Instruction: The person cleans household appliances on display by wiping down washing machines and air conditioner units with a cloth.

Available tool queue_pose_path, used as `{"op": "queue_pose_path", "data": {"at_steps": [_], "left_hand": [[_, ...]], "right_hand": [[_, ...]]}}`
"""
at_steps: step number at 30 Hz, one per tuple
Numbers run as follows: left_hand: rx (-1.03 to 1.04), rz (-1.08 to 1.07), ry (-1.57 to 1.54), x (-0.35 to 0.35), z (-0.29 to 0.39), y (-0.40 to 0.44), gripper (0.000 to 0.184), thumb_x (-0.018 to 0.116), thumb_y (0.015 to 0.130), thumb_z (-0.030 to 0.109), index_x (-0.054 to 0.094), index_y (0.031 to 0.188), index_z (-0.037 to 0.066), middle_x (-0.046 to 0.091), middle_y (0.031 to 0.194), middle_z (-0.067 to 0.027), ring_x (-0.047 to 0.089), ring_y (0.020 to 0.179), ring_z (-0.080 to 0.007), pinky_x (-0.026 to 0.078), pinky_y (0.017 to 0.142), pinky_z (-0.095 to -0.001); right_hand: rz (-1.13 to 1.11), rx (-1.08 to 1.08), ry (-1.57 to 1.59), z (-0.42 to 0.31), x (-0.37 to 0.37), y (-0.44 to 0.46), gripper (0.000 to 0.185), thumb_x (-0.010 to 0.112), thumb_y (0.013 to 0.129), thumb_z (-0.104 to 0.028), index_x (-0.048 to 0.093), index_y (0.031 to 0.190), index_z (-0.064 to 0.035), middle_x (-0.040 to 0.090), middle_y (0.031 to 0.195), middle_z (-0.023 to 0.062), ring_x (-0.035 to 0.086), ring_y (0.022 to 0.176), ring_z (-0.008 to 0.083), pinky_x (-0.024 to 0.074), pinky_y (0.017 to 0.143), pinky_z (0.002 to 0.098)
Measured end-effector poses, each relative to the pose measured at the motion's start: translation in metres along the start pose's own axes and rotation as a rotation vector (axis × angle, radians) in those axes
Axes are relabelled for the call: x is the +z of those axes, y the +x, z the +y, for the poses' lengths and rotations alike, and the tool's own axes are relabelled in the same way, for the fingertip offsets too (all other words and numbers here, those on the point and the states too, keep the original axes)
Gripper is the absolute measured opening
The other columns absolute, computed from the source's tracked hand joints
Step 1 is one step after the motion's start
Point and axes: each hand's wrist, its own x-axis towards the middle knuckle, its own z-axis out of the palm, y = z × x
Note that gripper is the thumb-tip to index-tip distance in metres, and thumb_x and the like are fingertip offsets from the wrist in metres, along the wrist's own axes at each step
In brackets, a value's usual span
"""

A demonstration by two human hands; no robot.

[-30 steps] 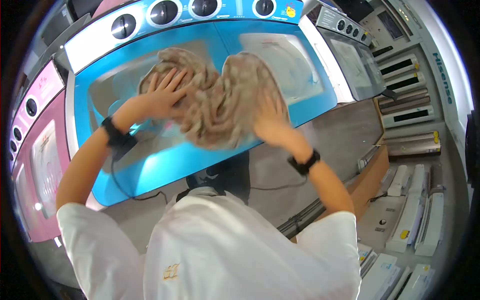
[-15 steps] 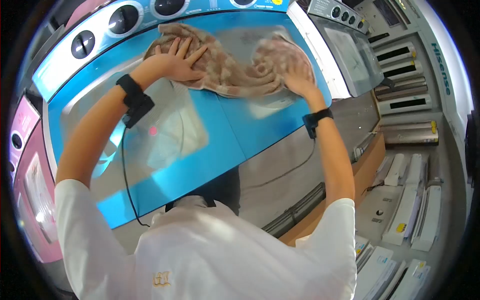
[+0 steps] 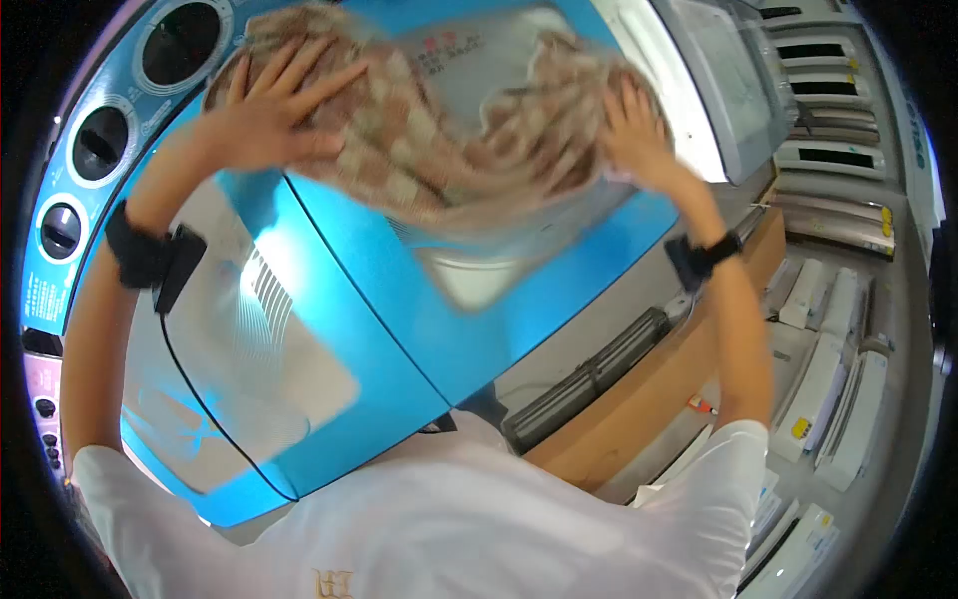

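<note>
A brown and beige checked cloth (image 3: 429,150) lies bunched in a curve across the top of a blue washing machine (image 3: 409,344). My left hand (image 3: 269,115) rests on the cloth's left end with its fingers spread. At the right end, my right hand (image 3: 637,135) lies flat on the cloth, fingers stretched out and slightly blurred. Between the two ends, part of a clear lid with red lettering (image 3: 449,50) shows. Each wrist wears a black strap with a small device; a thin cable (image 3: 200,394) runs down from the left one.
Round black knobs (image 3: 100,143) line the control panel at the left. A second machine with a clear lid (image 3: 718,70) stands at the right. Beyond a brown cardboard edge (image 3: 619,419), several white long units (image 3: 808,389) stand on the floor. A pink machine (image 3: 45,384) shows at far left.
The view has turned and shifted over the machine. Both hands stay on the cloth, and it now spreads wider between them, its middle sagging toward me.
</note>
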Motion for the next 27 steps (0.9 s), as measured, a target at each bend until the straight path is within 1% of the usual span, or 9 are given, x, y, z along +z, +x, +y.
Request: {"op": "queue_pose_path", "data": {"at_steps": [2,5,7,10,13,17,19,23,27], "left_hand": [[-0.061,-0.024,0.042,0.006,0.005,0.033,0.080,0.042,0.093,0.079,0.015,0.162,0.048,0.004,0.174,-0.0083,0.003,0.159,-0.0381,0.003,0.123,-0.0687],[-0.145,-0.013,0.064,0.016,0.005,0.081,0.077,0.037,0.094,0.079,0.012,0.162,0.051,0.005,0.174,-0.0068,0.006,0.158,-0.0385,0.004,0.122,-0.0703],[-0.206,0.036,0.105,0.007,0.007,0.098,0.075,0.033,0.095,0.080,0.009,0.161,0.053,0.005,0.174,-0.0058,0.007,0.158,-0.0388,0.005,0.122,-0.0713],[-0.226,0.054,-0.023,-0.002,0.016,0.096,0.080,0.041,0.095,0.076,0.008,0.162,0.049,0.005,0.174,-0.0082,0.007,0.158,-0.0416,0.006,0.121,-0.0703],[-0.103,0.182,-0.051,0.047,-0.019,0.130,0.082,0.048,0.095,0.070,0.011,0.164,0.046,0.006,0.174,-0.0101,0.008,0.157,-0.0446,0.008,0.120,-0.0710],[0.005,0.063,0.389,0.022,0.056,0.062,0.076,0.050,0.098,0.057,0.017,0.164,0.041,0.006,0.174,-0.0111,0.010,0.156,-0.0475,0.008,0.119,-0.0725],[-0.092,0.233,-0.070,0.065,0.079,0.036,0.076,0.053,0.097,0.048,0.020,0.164,0.037,0.006,0.174,-0.0114,0.010,0.156,-0.0467,0.009,0.118,-0.0740],[-0.059,0.275,-0.278,0.046,0.172,-0.058,0.082,0.057,0.093,0.042,0.020,0.165,0.031,0.011,0.173,-0.0132,0.008,0.158,-0.0416,0.011,0.119,-0.0726],[-0.064,0.537,-0.371,0.071,0.238,-0.099,0.061,0.054,0.095,0.022,0.043,0.152,0.004,0.022,0.169,-0.0189,0.018,0.155,-0.0447,0.019,0.122,-0.0621]], "right_hand": [[0.062,-0.144,-0.048,0.026,0.015,0.081,0.076,0.043,0.102,-0.055,0.016,0.165,-0.0222,0.006,0.171,0.0213,0.007,0.156,0.0500,0.0179,0.119,0.0700],[0.250,-0.399,-0.585,-0.007,-0.055,0.111,0.056,0.052,0.101,-0.041,0.055,0.143,-0.0048,0.042,0.154,0.0313,0.040,0.144,0.0468,0.0356,0.115,0.0575],[-0.073,-0.060,0.130,-0.017,-0.061,0.139,0.079,0.046,0.102,-0.049,0.016,0.165,-0.0107,-0.002,0.172,0.0217,0.001,0.156,0.0477,0.0057,0.125,0.0620],[0.134,-0.013,0.271,-0.021,-0.040,0.131,0.081,0.040,0.102,-0.055,0.013,0.165,-0.0128,0.008,0.171,0.0233,0.008,0.157,0.0448,0.0039,0.124,0.0654],[0.258,-0.115,0.206,-0.038,-0.008,0.058,0.072,0.041,0.103,-0.054,0.024,0.164,-0.0212,0.013,0.171,0.0207,0.011,0.156,0.0473,0.0153,0.118,0.0723],[0.510,-0.173,0.234,-0.063,0.024,-0.081,0.064,0.046,0.102,-0.049,0.040,0.158,-0.0176,0.025,0.167,0.0210,0.024,0.153,0.0460,0.0183,0.117,0.0718],[0.677,-0.174,0.292,-0.060,0.041,-0.114,0.058,0.050,0.102,-0.045,0.050,0.152,-0.0157,0.034,0.163,0.0214,0.032,0.149,0.0462,0.0203,0.115,0.0725],[0.763,-0.094,0.352,-0.071,0.030,-0.119,0.043,0.058,0.098,-0.035,0.066,0.131,-0.0086,0.050,0.152,0.0220,0.042,0.143,0.0450,0.0247,0.116,0.0686],[0.931,-0.057,0.434,-0.093,0.037,-0.130,0.023,0.066,0.090,-0.021,0.072,0.106,-0.0048,0.063,0.137,0.0166,0.049,0.138,0.0371,0.0359,0.114,0.0563]]}}
